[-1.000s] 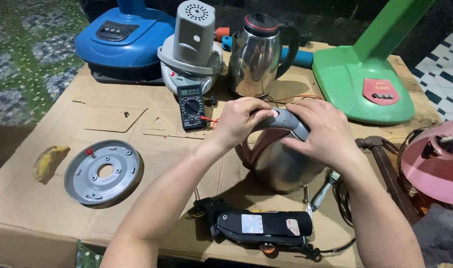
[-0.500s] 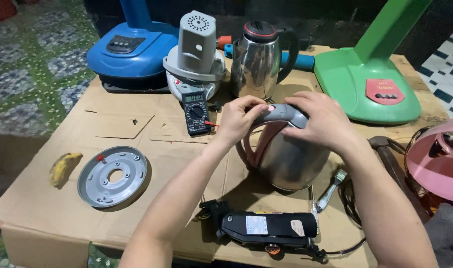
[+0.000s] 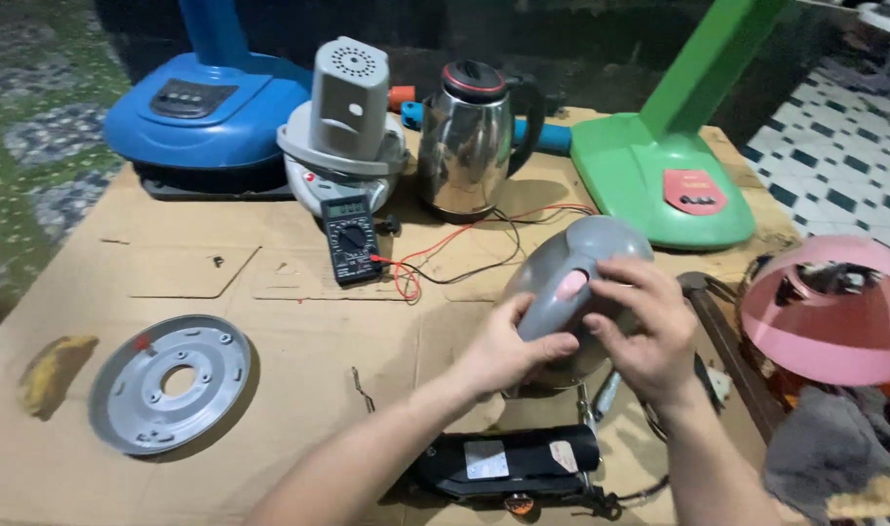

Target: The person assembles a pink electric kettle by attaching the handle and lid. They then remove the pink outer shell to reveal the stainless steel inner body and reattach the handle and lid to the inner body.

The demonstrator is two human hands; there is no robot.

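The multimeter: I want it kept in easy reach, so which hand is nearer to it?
Left. The left hand grips the grey kettle, right of the multimeter; the right hand is farther right.

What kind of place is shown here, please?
Probably a small appliance repair spot: a multimeter with leads lies on cardboard, amid fan bases and a steel kettle, while both hands hold a grey kettle lid.
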